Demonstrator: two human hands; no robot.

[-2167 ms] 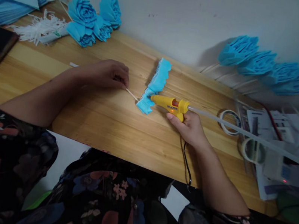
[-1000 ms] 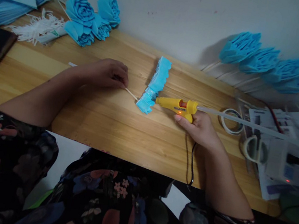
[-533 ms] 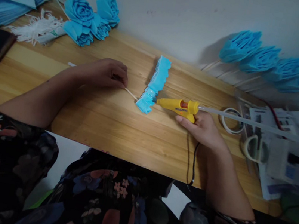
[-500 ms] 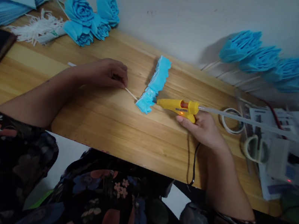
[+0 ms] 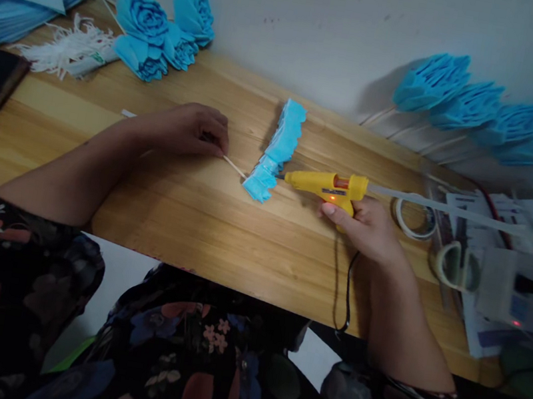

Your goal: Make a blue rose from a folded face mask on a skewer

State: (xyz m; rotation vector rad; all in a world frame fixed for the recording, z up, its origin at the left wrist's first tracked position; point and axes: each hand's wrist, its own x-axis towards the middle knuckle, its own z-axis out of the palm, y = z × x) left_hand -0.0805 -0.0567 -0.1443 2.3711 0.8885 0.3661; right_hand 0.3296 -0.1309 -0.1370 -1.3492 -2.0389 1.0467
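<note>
While the blue strip [image 5: 287, 137] lies on the table [image 5: 201, 229], both hands are near it in the head view. The left hand [image 5: 191, 130], left of the strip, has its fingertips pinched on a thin stick [image 5: 235, 167]. The stick's far end is at the strip's near end. The right hand [image 5: 367, 232], right of the strip, is wrapped around a yellow gun [image 5: 317, 182]. Its tip is just beside the strip; I can't tell if they touch.

The strip looks about half done to me: its edge is wavy, but it is laid out long and not rolled up. Blue flowers [image 5: 146, 17] sit left of the strip, and more flowers [image 5: 431, 83] on sticks are to its right, so those look done.

The table is smooth, striped wood. Behind the strip is a pale wall [image 5: 300, 16] with little dark spots. Far right of the strip are papers [image 5: 472, 336] and what may be scissors [image 5: 440, 264], but it is blurry there.
</note>
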